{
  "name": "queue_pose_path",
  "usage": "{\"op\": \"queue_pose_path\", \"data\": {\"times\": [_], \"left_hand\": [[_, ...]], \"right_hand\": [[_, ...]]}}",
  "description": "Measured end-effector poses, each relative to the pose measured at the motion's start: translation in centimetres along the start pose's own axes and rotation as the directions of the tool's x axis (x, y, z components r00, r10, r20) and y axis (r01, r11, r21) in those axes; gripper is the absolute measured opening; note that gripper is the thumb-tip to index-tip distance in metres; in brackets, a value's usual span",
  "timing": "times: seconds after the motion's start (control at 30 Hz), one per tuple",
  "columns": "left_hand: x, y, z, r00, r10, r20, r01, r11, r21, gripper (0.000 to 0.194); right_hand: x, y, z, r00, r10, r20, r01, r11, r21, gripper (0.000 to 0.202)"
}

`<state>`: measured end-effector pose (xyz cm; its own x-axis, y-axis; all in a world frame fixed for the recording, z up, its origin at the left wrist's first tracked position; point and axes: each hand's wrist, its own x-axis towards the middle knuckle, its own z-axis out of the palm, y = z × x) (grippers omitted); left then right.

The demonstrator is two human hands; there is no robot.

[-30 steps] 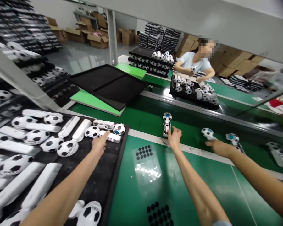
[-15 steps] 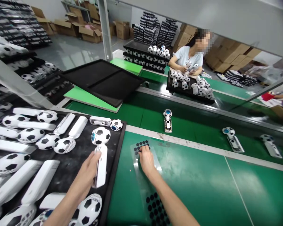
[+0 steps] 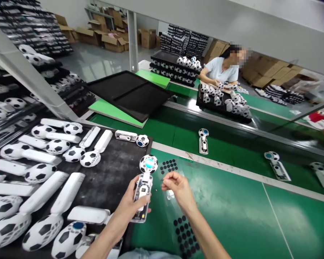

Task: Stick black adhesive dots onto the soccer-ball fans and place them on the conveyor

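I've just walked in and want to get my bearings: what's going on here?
The person's left hand holds a device with a football-patterned head, its inner parts showing. The right hand is near the black dots on a clear sheet, fingertips pinched; whether they grip anything is too small to tell. More such devices lie on the black tray and green belt. Across the line, another person handles similar ones.

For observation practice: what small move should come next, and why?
Probably the right hand, pinched beside the black dots, should move to the football-headed device, which the left hand holds open side up; whether the right grips one is unclear.
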<state>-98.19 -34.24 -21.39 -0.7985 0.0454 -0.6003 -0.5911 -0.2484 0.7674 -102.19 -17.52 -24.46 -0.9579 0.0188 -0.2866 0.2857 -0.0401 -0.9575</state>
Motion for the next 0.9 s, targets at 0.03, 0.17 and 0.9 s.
{"op": "queue_pose_path", "data": {"times": [0.03, 0.17, 0.9], "left_hand": [[-0.1, 0.0, 0.2, 1.000, 0.013, 0.011, -0.013, 1.000, 0.020, 0.074], [-0.1, -0.3, 0.4, 0.990, 0.111, 0.091, -0.123, 0.983, 0.136, 0.079], [0.1, -0.7, 0.3, 0.933, 0.335, 0.129, -0.358, 0.890, 0.281, 0.068]], "right_hand": [[-0.8, -0.9, 0.4, 1.000, -0.008, 0.030, 0.008, 1.000, 0.012, 0.018], [-3.2, -3.1, 2.3, 0.989, -0.040, 0.141, 0.042, 0.999, -0.016, 0.008], [-5.2, -4.0, 4.3, 0.962, -0.240, 0.133, 0.274, 0.877, -0.395, 0.013]]}}
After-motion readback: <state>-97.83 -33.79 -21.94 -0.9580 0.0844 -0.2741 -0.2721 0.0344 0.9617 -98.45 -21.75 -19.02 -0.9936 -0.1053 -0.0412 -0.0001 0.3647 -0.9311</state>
